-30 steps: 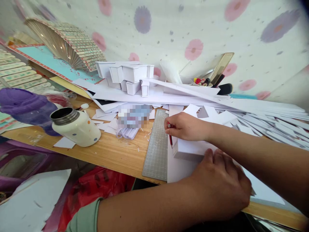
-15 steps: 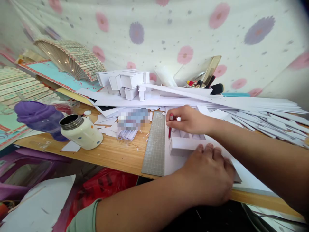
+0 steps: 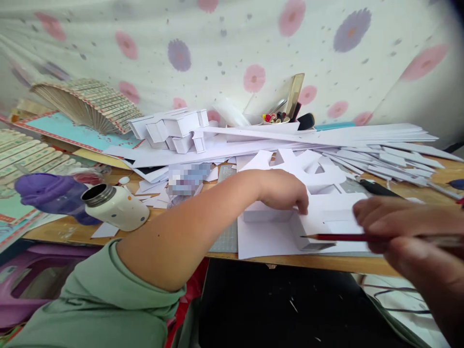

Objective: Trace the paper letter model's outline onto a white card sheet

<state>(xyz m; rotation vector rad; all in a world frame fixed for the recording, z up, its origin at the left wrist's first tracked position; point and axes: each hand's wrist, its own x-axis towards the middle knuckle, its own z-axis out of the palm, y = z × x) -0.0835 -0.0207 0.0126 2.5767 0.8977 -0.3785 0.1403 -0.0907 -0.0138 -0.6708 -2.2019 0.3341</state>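
My right hand (image 3: pixel 416 246), near the camera at the right, is closed around a red-and-black pencil (image 3: pixel 337 237). The pencil lies level, its sharp tip pointing left in front of the white cardboard model (image 3: pixel 299 229). Reaching across from the left, my left hand (image 3: pixel 284 191) has its fingers bent down over the model's walls and grips it; the thumb is hidden. The model has upright walls and open box-like parts, and stands on a white sheet (image 3: pixel 264 239) at the table's front edge. Under the sheet's left side shows a grey cutting mat (image 3: pixel 225 237).
Behind stand a white folded model building (image 3: pixel 174 126) and stacked white boards (image 3: pixel 380 135). Cut strips (image 3: pixel 406 162) lie to the right. On the left are an open cream bottle (image 3: pixel 123 208), a purple bottle (image 3: pixel 54 193) and a folding fan (image 3: pixel 83 104).
My right hand has pulled back right and towards the camera with the pencil, now held level. My left hand has moved up and forward over the model. The view has shifted right.
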